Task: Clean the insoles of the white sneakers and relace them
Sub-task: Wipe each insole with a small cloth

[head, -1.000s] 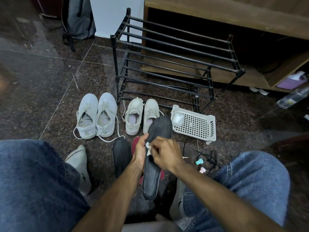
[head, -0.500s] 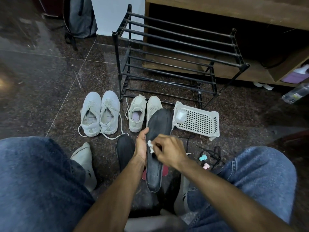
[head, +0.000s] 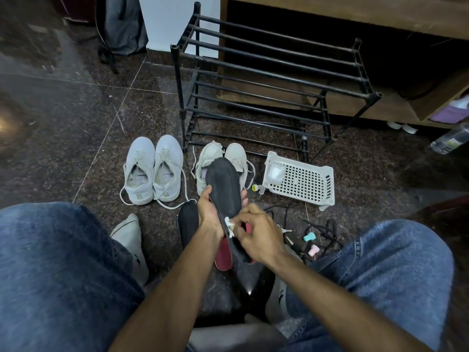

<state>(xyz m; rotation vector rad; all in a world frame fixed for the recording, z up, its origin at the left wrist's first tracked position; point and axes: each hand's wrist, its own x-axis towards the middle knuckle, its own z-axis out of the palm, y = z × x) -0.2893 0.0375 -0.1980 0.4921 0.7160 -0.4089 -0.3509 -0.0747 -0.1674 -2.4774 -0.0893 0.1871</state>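
While left hand (head: 208, 219) grips insole (head: 224, 184), right hand (head: 256, 235) pinches wipe (head: 229, 224)

At twelve o'clock from my knees stands a black metal shoe rack (head: 274, 80), its bars bare, set against a wooden cabinet (head: 355, 11). At eleven o'clock a grey backpack (head: 124, 24) leans by a white wall panel (head: 177, 21). A white perforated plastic basket (head: 302, 181) lies on the dark speckled floor (head: 63, 128) at one o'clock, just below the rack. A clear plastic bottle (head: 450, 139) lies at two o'clock, near the cabinet's open shelf.
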